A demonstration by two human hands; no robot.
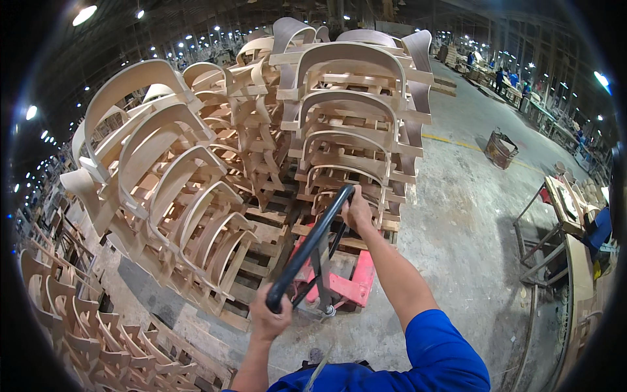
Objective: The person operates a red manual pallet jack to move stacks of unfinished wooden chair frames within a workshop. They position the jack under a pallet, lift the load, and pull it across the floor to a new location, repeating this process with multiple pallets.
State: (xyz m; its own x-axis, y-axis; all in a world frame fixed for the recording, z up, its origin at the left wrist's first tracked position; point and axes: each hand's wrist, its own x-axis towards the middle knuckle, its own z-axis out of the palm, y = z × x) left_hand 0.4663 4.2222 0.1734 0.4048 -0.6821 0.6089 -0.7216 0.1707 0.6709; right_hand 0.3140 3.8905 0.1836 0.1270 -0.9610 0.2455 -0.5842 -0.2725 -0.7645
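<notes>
Factory floor [457,215]: both hands, left [270,318] and right [357,210], grip the jack handle [310,247]; the tall chair-frame stack [346,130] probably could topple if jerked

No packages, labels, signs, screens.

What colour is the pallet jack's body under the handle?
Red, seen in the head view: the pallet jack sits below the black handle.

Single head-worn fisheye view, looking down and forward from above the hands, close over the black pallet-jack handle [312,247]; stacked bent-wood chair frames [339,124] near and far ahead, concrete floor [457,215] right, straight edges bowed toward the dark rim
</notes>
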